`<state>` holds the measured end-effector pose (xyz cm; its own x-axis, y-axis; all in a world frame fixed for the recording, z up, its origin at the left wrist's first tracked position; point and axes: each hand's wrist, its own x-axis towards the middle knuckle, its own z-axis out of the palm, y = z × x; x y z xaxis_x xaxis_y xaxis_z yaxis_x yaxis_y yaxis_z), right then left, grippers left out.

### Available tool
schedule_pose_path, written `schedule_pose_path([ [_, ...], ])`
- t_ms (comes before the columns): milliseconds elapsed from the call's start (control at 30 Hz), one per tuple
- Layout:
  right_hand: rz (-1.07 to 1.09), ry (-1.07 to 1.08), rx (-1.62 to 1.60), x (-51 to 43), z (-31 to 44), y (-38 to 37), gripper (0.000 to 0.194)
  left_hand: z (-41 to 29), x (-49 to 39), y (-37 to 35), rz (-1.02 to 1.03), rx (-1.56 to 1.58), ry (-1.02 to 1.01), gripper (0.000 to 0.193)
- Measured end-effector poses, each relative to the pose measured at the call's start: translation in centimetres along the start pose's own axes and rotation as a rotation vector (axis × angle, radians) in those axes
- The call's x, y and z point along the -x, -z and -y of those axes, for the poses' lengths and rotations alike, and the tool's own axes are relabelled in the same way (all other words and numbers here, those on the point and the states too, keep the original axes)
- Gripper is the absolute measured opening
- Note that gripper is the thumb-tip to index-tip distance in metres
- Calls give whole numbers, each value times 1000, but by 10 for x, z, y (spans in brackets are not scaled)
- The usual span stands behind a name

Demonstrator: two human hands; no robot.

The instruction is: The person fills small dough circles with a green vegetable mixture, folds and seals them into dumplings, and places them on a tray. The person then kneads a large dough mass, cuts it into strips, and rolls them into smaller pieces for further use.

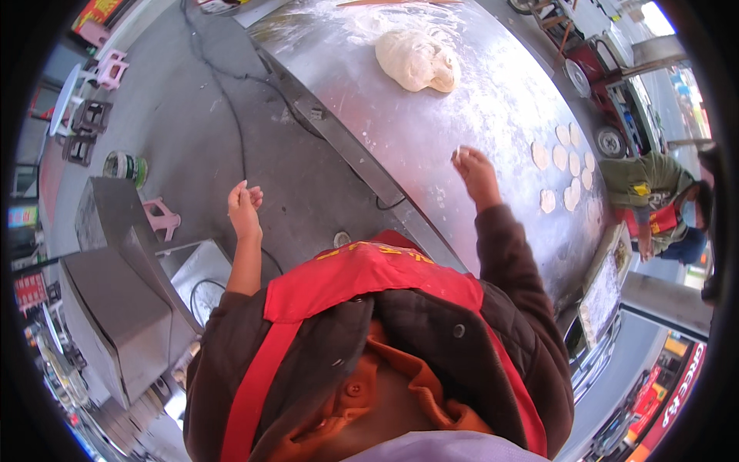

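Note:
My left hand (245, 208) is raised over the grey floor, left of the metal table (398, 136). Its fingers are loosely curled and a little apart, and I see nothing in them. Above the tabletop, my right hand (477, 176) has its fingers bent together. A small whitish spot shows at its fingertips; whether it is dough or flour I cannot tell. Beyond that hand lies a large lump of pale dough (413, 60), with flour scattered around it. Several flat dough rounds (559, 157) lie on the right part of the table, apart from my right hand.
A person (652, 202) in a red apron and mask stands past the table's right end, near a floury tray (600, 303). At left stand a grey metal machine (115, 317), a pink stool (161, 218) and a bucket (126, 167). A black cable (234, 115) crosses the floor.

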<state>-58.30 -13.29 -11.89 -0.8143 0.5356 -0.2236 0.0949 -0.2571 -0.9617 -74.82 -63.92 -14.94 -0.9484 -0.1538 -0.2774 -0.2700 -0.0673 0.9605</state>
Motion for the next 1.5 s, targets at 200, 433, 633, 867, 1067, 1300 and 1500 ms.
schedule_pose_path([
  [200, -100, 124, -15, -180, 72, -14, 23, -6, -37, 3, -14, -63, 87, 26],
  [433, -145, 112, 712, -333, 47, -55, 47, -54, -97, 15, -124, -208, 72, 27],
  [633, -129, 126, 1224, -287, 61, -145, 55, -92, -163, -106, 167, -403, -64, 28],
  [867, -24, 288, 1040, -206, 42, -166, 27, -121, -206, -332, 1077, -547, -759, 31],
  [1067, -97, 212, 931, -105, 11, -182, 25, -98, -197, -493, 1526, -712, -1136, 57],
  [1300, -503, 225, 998, -77, 18, -192, 36, -79, -213, -480, 1862, -794, -725, 61],
  [1500, -413, 195, 1085, -90, 21, -187, 37, -89, -242, -439, 1752, -750, -734, 66],
])
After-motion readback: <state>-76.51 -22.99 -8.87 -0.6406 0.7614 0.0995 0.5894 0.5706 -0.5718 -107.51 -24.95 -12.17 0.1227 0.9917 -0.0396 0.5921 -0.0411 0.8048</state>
